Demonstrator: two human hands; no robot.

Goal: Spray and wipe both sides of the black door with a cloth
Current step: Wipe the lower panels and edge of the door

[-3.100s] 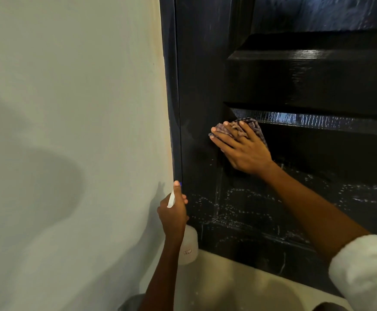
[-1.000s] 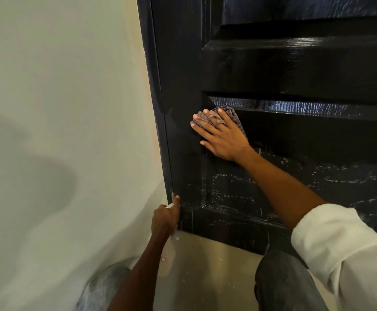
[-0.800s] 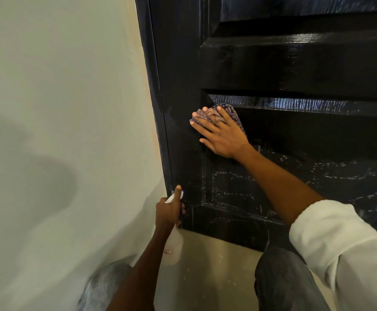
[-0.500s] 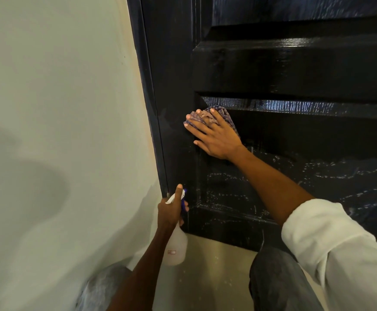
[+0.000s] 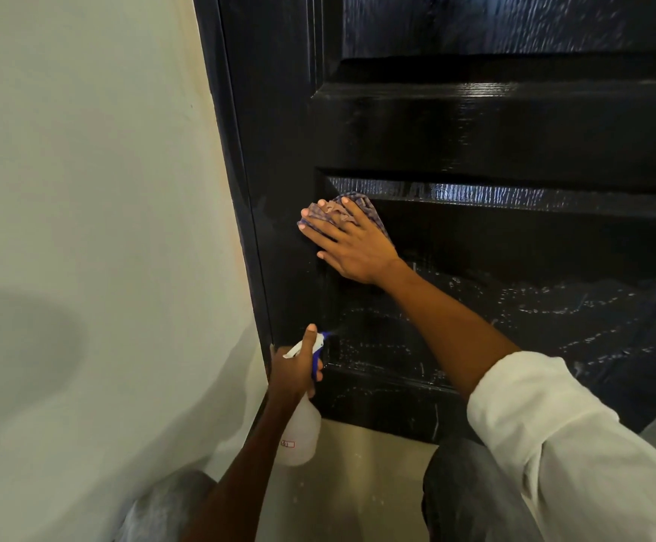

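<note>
Black door [image 5: 475, 131] edge beside wall [image 5: 84, 189], cloth [image 5: 352, 207] nearby.

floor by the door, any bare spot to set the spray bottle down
Bare floor lies between the spray bottle in the left hand and the knee, under the door. It is crowded at the lower left corner by the wall.

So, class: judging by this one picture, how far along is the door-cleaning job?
Done: spray droplets already bead the lower panel of the black door.
In hand: the right hand presses the checked cloth flat at the panel's top-left corner; the left hand grips the spray bottle, nozzle towards the door.
Left: wiping those droplets; the other side is unseen.
</note>
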